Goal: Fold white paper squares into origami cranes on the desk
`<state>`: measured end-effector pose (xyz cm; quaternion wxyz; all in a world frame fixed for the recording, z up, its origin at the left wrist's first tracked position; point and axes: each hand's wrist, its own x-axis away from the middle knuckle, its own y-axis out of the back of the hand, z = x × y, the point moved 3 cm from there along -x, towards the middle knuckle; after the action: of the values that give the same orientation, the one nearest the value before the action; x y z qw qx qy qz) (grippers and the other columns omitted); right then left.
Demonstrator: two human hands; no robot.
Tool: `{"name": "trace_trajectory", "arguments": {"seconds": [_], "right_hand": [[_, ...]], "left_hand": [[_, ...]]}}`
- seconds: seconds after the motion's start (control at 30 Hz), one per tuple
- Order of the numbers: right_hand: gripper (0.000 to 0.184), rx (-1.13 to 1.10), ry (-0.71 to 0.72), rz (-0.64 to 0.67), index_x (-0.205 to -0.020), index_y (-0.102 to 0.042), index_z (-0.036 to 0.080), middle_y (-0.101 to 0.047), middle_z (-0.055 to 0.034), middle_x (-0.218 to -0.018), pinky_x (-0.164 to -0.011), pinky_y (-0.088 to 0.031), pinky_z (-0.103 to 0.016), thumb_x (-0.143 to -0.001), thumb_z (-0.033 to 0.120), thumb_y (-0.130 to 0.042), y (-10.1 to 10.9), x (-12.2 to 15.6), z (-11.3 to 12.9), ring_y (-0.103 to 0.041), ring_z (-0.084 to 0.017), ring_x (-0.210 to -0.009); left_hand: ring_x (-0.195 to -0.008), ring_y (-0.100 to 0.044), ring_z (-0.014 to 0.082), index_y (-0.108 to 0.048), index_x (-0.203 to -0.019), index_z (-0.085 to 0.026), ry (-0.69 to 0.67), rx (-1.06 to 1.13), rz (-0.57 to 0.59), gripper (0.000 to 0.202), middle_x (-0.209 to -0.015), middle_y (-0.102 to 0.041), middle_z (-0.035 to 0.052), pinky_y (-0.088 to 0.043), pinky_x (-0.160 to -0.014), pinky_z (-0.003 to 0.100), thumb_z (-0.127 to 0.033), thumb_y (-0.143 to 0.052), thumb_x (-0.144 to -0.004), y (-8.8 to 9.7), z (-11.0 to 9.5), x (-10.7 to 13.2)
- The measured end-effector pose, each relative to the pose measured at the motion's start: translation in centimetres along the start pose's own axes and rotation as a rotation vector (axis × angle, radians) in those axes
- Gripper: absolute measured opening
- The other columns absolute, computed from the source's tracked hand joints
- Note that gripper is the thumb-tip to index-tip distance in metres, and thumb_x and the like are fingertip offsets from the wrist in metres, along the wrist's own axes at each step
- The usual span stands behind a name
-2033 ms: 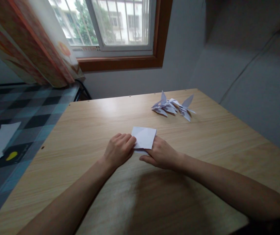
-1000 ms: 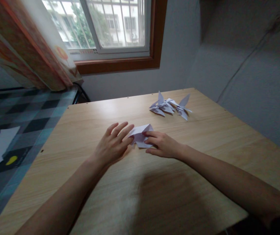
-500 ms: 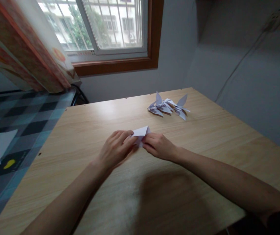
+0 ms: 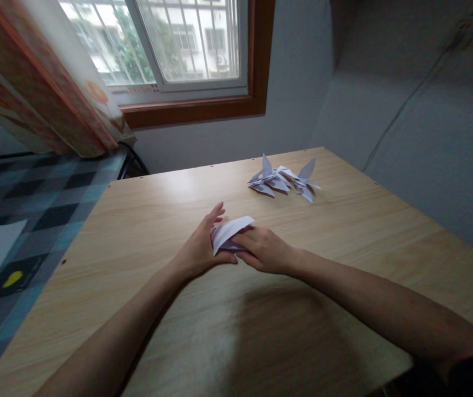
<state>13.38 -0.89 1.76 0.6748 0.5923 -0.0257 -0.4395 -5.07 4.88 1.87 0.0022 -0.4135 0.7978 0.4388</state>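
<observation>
A small folded white paper [image 4: 228,230] is lifted a little off the wooden table [image 4: 157,209] near its middle. My left hand [image 4: 200,247] cups it from the left, thumb under the fold and fingers pointing up behind it. My right hand [image 4: 263,250] grips the paper's right side with fingers curled under it. Both hands are touching each other around the paper.
A small heap of finished white paper figures [image 4: 282,180] lies at the table's far side. A wall [image 4: 426,127] runs along the right edge. Left of the table is a checked bed cover [image 4: 25,209], with a curtain [image 4: 54,88] and window [image 4: 170,44] behind.
The flat square sheet was folded into a narrower shape and lifted between my hands. My left hand opened, closed on the paper, then turned upright beside it.
</observation>
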Motion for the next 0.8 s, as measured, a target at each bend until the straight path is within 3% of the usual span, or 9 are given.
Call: {"name": "trace_trajectory", "arguments": {"seconds": [0.13,0.27,0.37,0.53,0.67,0.73,0.8], "right_hand": [[0.03,-0.039,0.0,-0.01,-0.121,-0.055,0.014,-0.064,-0.017,-0.122,-0.096,-0.052,-0.044,-0.091,0.016,-0.055,0.0,0.0,0.0,-0.059,-0.028,-0.114],[0.03,-0.093,-0.018,-0.034,-0.123,-0.053,0.014,-0.066,-0.0164,-0.119,-0.093,-0.053,-0.043,-0.093,0.019,-0.054,-0.1,0.1,-0.2,-0.062,-0.027,-0.11],[0.031,-0.117,-0.044,-0.056,-0.126,-0.051,0.014,-0.067,-0.0163,-0.117,-0.092,-0.054,-0.044,-0.096,0.02,-0.05,-0.2,0.2,-0.3,-0.064,-0.026,-0.106],[0.039,-0.154,-0.078,-0.072,-0.133,-0.047,0.014,-0.065,-0.0169,-0.121,-0.093,-0.053,-0.044,-0.094,0.013,-0.045,-0.4,0.1,-0.4,-0.063,-0.026,-0.108],[0.038,-0.184,-0.128,-0.066,-0.128,-0.049,0.014,-0.066,-0.0153,-0.117,-0.092,-0.053,-0.042,-0.091,0.009,-0.046,-0.4,0.1,-0.8,-0.063,-0.024,-0.104],[0.034,-0.186,-0.147,-0.053,-0.121,-0.053,0.015,-0.067,-0.0139,-0.114,-0.09,-0.053,-0.041,-0.088,0.008,-0.049,-0.4,0.0,-0.9,-0.063,-0.024,-0.102],[0.029,-0.178,-0.166,-0.03,-0.115,-0.057,0.014,-0.067,-0.0139,-0.112,-0.09,-0.053,-0.04,-0.087,0.009,-0.051,-0.3,-0.1,-0.9,-0.063,-0.024,-0.101]], "left_hand": [[-0.124,-0.055,0.0339,-0.016,-0.157,-0.023,0.11,0.046,0.086,0.126,-0.141,-0.052,0.0195,-0.044,-0.104,0.053,-0.053,-0.088,-0.058,0.0,0.8,-0.2],[-0.119,-0.056,0.0347,-0.025,-0.154,-0.021,0.121,-0.217,0.164,0.123,-0.132,-0.059,0.0161,-0.041,-0.104,0.052,-0.056,-0.087,-0.054,0.1,0.4,-1.5],[-0.122,-0.052,0.0378,-0.026,-0.154,-0.019,0.155,-0.387,0.226,0.121,-0.137,-0.054,0.0186,-0.042,-0.102,0.051,-0.055,-0.086,-0.055,-0.1,-0.2,-2.4],[-0.118,-0.054,0.0382,-0.024,-0.154,-0.02,0.244,-0.459,0.213,0.116,-0.131,-0.053,0.0191,-0.046,-0.096,0.051,-0.057,-0.083,-0.061,-0.8,-0.5,-2.7],[-0.118,-0.054,0.0369,-0.01,-0.157,-0.025,0.14,-0.372,0.143,0.13,-0.133,-0.051,0.0171,-0.046,-0.096,0.053,-0.058,-0.086,-0.056,-0.3,0.1,-2.3],[-0.119,-0.053,0.0346,0.0,-0.158,-0.027,0.023,-0.3,0.093,0.138,-0.142,-0.044,0.0185,-0.048,-0.097,0.051,-0.055,-0.088,-0.055,0.9,-0.2,-2.1],[-0.121,-0.052,0.0336,0.0,-0.158,-0.03,-0.123,-0.316,0.096,0.133,-0.153,-0.031,0.0204,-0.049,-0.098,0.05,-0.052,-0.087,-0.06,2.6,-1.2,-2.0]]}}
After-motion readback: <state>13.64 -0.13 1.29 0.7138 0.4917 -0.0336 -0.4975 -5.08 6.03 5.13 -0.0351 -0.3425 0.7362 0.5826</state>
